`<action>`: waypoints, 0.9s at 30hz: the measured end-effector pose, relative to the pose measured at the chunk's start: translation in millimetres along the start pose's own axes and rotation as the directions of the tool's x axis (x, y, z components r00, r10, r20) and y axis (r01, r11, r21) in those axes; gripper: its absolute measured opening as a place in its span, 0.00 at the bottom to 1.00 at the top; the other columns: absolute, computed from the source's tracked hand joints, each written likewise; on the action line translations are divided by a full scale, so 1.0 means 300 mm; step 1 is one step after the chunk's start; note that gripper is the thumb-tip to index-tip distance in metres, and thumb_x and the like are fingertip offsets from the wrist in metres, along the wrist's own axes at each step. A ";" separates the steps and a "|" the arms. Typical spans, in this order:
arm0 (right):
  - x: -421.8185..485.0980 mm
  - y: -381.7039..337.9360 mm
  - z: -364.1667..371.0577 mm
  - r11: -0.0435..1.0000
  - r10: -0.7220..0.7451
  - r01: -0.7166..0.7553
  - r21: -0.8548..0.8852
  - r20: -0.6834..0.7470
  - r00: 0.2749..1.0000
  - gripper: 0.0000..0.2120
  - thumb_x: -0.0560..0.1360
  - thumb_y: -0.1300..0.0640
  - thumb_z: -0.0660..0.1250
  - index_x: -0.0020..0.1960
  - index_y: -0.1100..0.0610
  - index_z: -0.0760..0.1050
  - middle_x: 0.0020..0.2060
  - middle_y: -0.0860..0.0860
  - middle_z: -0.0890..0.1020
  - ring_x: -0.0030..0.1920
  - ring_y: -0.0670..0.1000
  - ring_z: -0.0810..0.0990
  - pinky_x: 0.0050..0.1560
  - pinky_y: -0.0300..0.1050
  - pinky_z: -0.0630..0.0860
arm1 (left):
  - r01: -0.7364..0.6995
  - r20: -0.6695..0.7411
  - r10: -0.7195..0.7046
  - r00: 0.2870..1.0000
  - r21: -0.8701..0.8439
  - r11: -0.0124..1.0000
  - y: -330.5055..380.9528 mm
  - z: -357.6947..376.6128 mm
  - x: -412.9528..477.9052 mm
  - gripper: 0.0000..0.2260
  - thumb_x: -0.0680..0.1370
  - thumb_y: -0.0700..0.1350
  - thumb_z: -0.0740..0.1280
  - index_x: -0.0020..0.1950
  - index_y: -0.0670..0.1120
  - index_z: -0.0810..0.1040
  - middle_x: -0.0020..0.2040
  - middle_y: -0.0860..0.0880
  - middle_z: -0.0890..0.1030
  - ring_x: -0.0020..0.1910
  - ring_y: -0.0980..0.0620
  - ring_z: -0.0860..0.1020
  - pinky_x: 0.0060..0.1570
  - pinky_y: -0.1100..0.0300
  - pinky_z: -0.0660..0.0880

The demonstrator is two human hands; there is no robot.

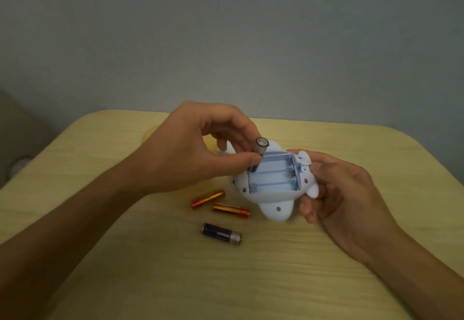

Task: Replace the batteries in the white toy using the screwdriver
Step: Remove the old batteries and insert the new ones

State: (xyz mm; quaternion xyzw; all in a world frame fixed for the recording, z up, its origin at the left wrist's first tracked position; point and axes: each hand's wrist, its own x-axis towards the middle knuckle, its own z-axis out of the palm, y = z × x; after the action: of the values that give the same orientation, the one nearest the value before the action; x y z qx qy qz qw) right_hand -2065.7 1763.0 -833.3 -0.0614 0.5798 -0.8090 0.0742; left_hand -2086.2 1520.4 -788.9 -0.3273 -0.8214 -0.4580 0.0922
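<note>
Head view, what do you see?

— I see a white toy turned upside down, just above a yellow wooden table. Its battery box is open, with no lid on it. I can see the little slots inside, and the near ones have nothing in them.

— Who holds it?

— The right hand holds it from the right side. The fingers curl around the edge of the toy and grip it tight.

— And the other hand?

— The left hand is at the far left corner of the box. Its thumb and fingers pinch a dark battery. The battery tilts up, so its shiny round end faces us, and its low end sits in the far slot.

— Are there more batteries?

— Yes, three lie on the table, near the toy but not touching it. Two orange batteries lie side by side (they shine a bit like gold). One of them is under the left hand, and the other one is just right of it. A dark battery with a silver end lies closer to us, a little apart from the orange ones.

— Anything else?

— Something yellow peeks out behind the left hand. I cannot tell what it is. Behind the table is a plain grey wall.
</note>
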 end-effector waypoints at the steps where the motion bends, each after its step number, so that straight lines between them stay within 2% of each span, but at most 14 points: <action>1: 0.001 0.002 0.000 1.000 -0.003 0.003 -0.001 -0.005 1.000 0.17 0.69 0.59 0.64 0.52 0.65 0.84 0.25 0.57 0.77 0.20 0.52 0.75 0.20 0.39 0.71 | 0.015 -0.013 -0.015 1.000 -0.012 1.000 -0.003 -0.013 -0.005 0.09 0.73 0.44 0.77 0.53 0.48 0.84 0.47 0.54 0.88 0.47 0.51 0.86 0.44 0.56 0.81; 5: 0.007 0.010 -0.002 1.000 -0.019 0.019 -0.010 -0.017 1.000 0.16 0.69 0.59 0.63 0.50 0.64 0.86 0.25 0.55 0.76 0.21 0.52 0.73 0.21 0.38 0.70 | 0.062 -0.069 -0.061 0.996 0.012 0.998 -0.027 -0.075 -0.034 0.09 0.74 0.42 0.77 0.53 0.48 0.85 0.47 0.53 0.88 0.47 0.52 0.87 0.43 0.53 0.81; 8: 0.007 0.010 0.000 1.000 -0.013 0.013 -0.003 -0.030 0.999 0.16 0.70 0.59 0.63 0.47 0.62 0.87 0.24 0.54 0.77 0.20 0.52 0.73 0.20 0.38 0.69 | 0.100 -0.029 -0.096 0.995 0.251 0.963 -0.065 -0.130 -0.064 0.09 0.75 0.45 0.77 0.54 0.52 0.86 0.46 0.57 0.88 0.47 0.55 0.86 0.42 0.58 0.78; 12: 0.007 0.009 0.003 1.000 -0.007 0.007 -0.004 -0.035 0.999 0.16 0.69 0.59 0.63 0.47 0.63 0.86 0.23 0.54 0.76 0.20 0.51 0.73 0.18 0.40 0.69 | 0.140 0.044 -0.180 0.983 0.462 0.876 -0.106 -0.176 -0.109 0.11 0.73 0.57 0.73 0.54 0.59 0.87 0.45 0.62 0.86 0.48 0.56 0.82 0.43 0.60 0.75; 18: 0.004 0.010 -0.004 1.000 -0.011 0.010 -0.023 -0.034 0.999 0.17 0.76 0.64 0.59 0.48 0.61 0.87 0.25 0.54 0.77 0.21 0.51 0.73 0.19 0.39 0.69 | 0.129 0.138 -0.244 0.960 0.558 0.820 -0.120 -0.151 -0.115 0.12 0.73 0.59 0.72 0.54 0.59 0.88 0.46 0.61 0.86 0.49 0.58 0.78 0.48 0.52 0.77; 22: 0.001 0.002 0.005 1.000 0.006 -0.006 -0.014 -0.029 1.000 0.16 0.70 0.59 0.62 0.48 0.62 0.86 0.24 0.55 0.76 0.20 0.52 0.73 0.20 0.38 0.69 | 0.111 0.154 -0.243 0.958 0.582 0.806 -0.129 -0.143 -0.112 0.12 0.73 0.60 0.72 0.53 0.59 0.88 0.46 0.62 0.85 0.49 0.59 0.76 0.47 0.55 0.76; 27: -0.004 -0.004 0.011 1.000 0.014 -0.014 -0.004 -0.051 0.999 0.16 0.68 0.58 0.63 0.49 0.63 0.84 0.23 0.54 0.75 0.19 0.52 0.73 0.19 0.37 0.69 | 0.080 0.159 -0.199 0.967 0.552 0.830 -0.100 -0.134 -0.108 0.12 0.73 0.59 0.73 0.54 0.58 0.88 0.47 0.62 0.84 0.50 0.57 0.77 0.47 0.51 0.78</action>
State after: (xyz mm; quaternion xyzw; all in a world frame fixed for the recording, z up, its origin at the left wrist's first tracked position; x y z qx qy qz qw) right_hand -2064.0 1760.6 -831.0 -0.0368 0.5837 -0.8085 0.0648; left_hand -2085.9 1462.1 -801.6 -0.2732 -0.9438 -0.1761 0.0599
